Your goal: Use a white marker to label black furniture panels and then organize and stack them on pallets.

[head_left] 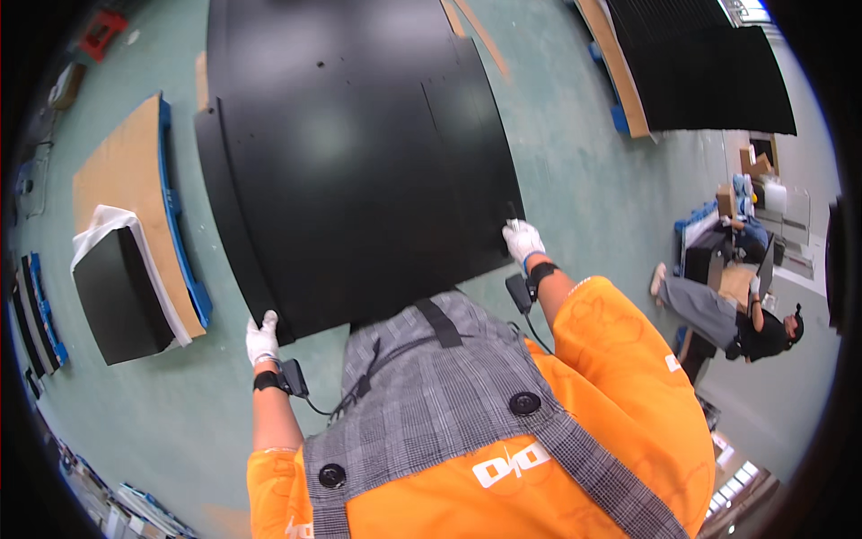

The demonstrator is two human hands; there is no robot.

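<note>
A large black sheet panel (359, 180) with small holes and a narrow slit lies in front of me, its near edge close to my apron. At its near left corner, my left hand (261, 340), in a white glove, is closed on the edge with the thumb on top. My right hand (524, 241), also gloved in white, is closed at the right edge near the corner. A thin dark pen-like tool (513, 214) sticks up from its fingers. The fingers' undersides are hidden.
To the left, a blue pallet (171, 207) bears a brown board and a smaller black sheet (123, 296). More black sheets (709, 81) lie stacked on a pallet at far right. A person (745, 314) in dark clothing works among boxes at right. A red stool-like object (103, 34) stands far left.
</note>
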